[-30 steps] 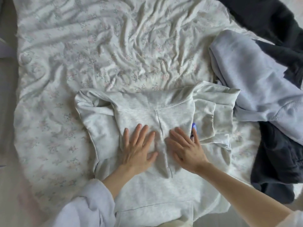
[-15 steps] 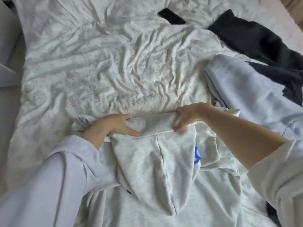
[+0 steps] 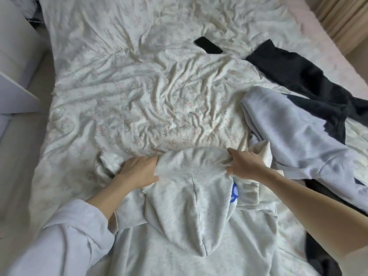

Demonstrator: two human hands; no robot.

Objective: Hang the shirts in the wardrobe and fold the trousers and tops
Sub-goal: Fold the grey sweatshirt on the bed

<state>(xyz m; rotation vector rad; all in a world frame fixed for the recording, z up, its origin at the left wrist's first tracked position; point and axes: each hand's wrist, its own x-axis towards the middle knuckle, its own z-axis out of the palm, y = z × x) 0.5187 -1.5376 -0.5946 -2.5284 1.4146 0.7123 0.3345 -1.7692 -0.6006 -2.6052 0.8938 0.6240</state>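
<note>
A pale grey hooded top [image 3: 191,206] lies on the bed in front of me, its hood folded down over the body and a blue print showing at the right. My left hand [image 3: 137,172] grips the far folded edge at its left end. My right hand [image 3: 245,163] grips the same edge at its right end. The edge bulges up between them. A light lilac-grey garment [image 3: 294,136] lies crumpled to the right, partly over a black garment [image 3: 298,76].
The bed is covered by a creased floral sheet [image 3: 149,96]. A black phone [image 3: 208,45] lies on it at the far middle. White furniture [image 3: 16,56] stands left of the bed. More dark cloth [image 3: 318,253] lies under my right forearm.
Both hands left the hood, where they pressed flat, reached to the top's far edge and took hold of it. The edge now bunches up between them.
</note>
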